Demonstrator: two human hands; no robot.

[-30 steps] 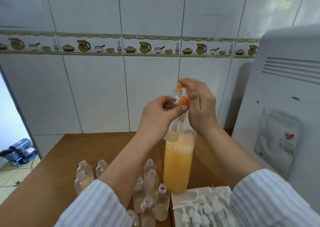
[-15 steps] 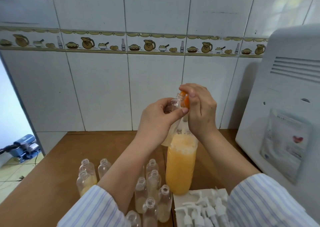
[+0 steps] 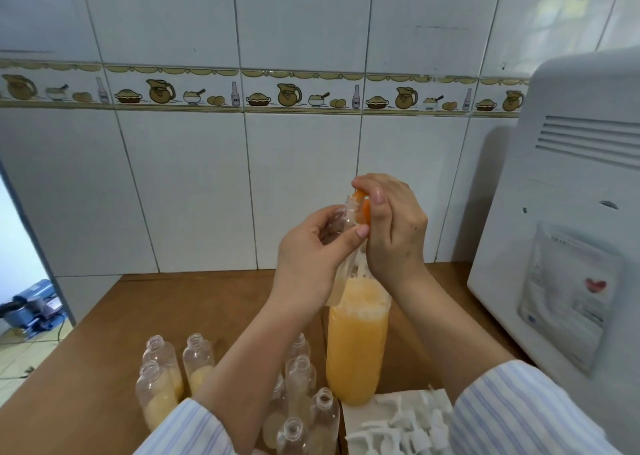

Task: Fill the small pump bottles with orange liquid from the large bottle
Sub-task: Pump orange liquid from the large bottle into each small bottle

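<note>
My left hand (image 3: 311,257) grips a small clear bottle (image 3: 341,222) held up and tilted, with a little pale liquid at its bottom. My right hand (image 3: 394,226) pinches a small orange piece (image 3: 364,210) against that bottle's open mouth; I cannot tell exactly what the piece is. Right below both hands the large bottle (image 3: 356,343) stands upright on the wooden table (image 3: 173,316), mostly full of frothy orange liquid. Its neck is hidden behind my hands.
Several open small bottles (image 3: 162,368) stand on the table at left and under my left forearm, some part filled. White pump heads (image 3: 398,427) lie on a white sheet at the front right. A white appliance (image 3: 571,212) fills the right side. A tiled wall is behind.
My right fingers have come down over the orange piece at the small bottle's mouth. The bottle stays raised in my left hand, tilted a little more.
</note>
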